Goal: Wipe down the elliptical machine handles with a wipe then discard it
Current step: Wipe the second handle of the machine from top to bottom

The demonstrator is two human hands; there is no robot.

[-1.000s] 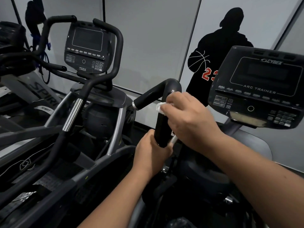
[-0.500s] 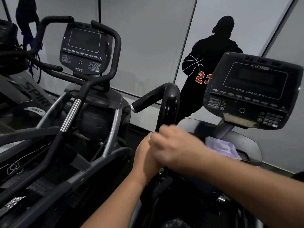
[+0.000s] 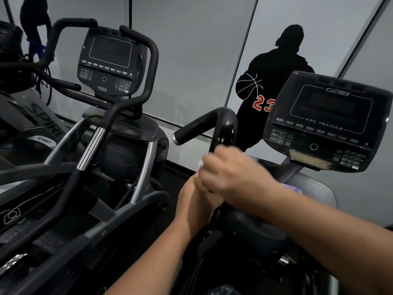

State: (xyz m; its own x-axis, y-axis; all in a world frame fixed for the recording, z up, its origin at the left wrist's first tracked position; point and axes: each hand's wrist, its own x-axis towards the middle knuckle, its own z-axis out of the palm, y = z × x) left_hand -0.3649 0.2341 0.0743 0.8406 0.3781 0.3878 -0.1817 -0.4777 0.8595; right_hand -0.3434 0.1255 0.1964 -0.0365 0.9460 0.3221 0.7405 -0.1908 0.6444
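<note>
Gripping the black handle at centre frame, our left hand curls round its lower shaft. Our blurred right hand wraps it just above, pinching a white wipe.

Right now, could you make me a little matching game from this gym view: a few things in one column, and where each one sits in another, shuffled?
Things:
1. curved glossy black handle
2. dark console marked ARC TRAINER
3. dark console marked 750A
4. black player silhouette numbered 23

Places:
A. on the grey wall
B. far right, beside the hands
C. upper left, on the neighbouring machine
D. centre, above the right hand and left hand

Pairs: 1-D, 2-B, 3-C, 4-A
</note>
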